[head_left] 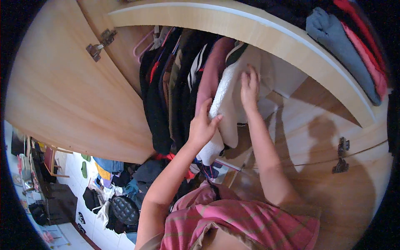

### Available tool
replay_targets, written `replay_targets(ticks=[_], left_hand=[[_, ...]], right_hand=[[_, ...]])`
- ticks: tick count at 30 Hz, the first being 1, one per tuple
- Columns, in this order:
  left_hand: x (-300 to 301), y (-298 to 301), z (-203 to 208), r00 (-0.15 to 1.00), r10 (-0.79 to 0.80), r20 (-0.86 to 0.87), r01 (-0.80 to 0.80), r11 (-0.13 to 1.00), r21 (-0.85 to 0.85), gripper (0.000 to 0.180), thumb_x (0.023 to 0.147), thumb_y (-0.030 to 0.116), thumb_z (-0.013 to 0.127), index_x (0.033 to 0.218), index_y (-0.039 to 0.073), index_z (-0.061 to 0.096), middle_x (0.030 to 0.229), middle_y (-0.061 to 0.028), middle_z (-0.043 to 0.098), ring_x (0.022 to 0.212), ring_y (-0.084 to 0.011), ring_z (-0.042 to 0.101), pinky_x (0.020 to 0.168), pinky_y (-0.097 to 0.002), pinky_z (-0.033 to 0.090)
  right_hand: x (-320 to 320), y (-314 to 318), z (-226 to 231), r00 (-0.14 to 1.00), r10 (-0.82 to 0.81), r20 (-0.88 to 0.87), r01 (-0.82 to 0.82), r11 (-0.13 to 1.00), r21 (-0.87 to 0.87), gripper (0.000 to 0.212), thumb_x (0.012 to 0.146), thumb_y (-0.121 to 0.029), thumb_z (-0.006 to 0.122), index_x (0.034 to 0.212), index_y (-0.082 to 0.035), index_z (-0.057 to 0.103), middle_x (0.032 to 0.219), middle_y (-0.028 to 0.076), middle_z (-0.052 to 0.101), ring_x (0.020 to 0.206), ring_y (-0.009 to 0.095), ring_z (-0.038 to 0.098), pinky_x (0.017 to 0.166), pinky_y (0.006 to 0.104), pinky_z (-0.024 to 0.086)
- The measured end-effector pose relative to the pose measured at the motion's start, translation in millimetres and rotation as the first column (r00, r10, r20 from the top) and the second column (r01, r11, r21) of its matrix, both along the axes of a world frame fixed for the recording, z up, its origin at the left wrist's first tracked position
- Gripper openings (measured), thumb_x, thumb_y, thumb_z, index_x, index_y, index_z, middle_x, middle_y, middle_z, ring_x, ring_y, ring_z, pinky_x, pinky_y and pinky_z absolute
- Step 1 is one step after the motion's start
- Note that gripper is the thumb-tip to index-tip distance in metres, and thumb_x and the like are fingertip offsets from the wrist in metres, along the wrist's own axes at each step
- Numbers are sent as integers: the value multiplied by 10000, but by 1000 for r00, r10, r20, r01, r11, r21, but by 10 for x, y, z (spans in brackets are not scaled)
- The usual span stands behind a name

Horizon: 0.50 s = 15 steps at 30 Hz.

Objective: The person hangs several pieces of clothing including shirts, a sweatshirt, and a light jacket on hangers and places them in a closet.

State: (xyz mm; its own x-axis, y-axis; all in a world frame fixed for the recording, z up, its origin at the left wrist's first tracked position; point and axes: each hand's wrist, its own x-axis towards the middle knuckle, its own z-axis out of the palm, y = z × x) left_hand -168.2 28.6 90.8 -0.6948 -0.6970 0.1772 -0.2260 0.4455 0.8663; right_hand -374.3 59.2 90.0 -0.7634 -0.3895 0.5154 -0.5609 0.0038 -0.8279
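Inside the wardrobe, a cream jacket with a white fleece edge hangs at the right end of a row of clothes. My left hand lies against its fleece edge, thumb and index finger spread apart. A mauve garment hangs just left of the fleece, near those fingertips. My right hand is flat on the pale upper part of the jacket, fingers stretched upward. Several dark garments hang further left, close together.
A wooden wardrobe door stands open at left on a metal hinge. A curved shelf edge crosses above my hands, with folded clothes on it. Below left, clothes and a black quilted bag are piled on the white floor.
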Motion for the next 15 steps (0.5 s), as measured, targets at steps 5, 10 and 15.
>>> replay_targets(ticks=[5,10,15], left_hand=[[-112,-86,27,982,124,-144,-163,941,-297,222,751,124,705,874,-9,578,823,-192,566,711,-372,557,605,-397,457],[-63,-17,221,921,224,-319,-315,910,-269,226,732,17,705,929,-21,601,741,-135,523,625,-243,502,577,-311,435],[65,5,205,906,251,-340,-370,859,-352,259,750,89,696,977,30,587,820,-156,521,671,-348,544,599,-398,458]], right_hand=[[-1046,-412,409,752,-199,-628,348,930,122,382,845,-152,522,1208,-33,516,1224,221,514,1174,366,449,996,445,346],[-1685,-677,458,787,-21,-617,295,890,346,348,806,-128,537,1148,-69,565,1128,186,558,1065,330,491,913,420,383],[-1470,-812,121,843,-48,-536,293,877,381,326,814,-150,538,1129,-75,573,1062,151,565,986,287,496,845,396,388]])
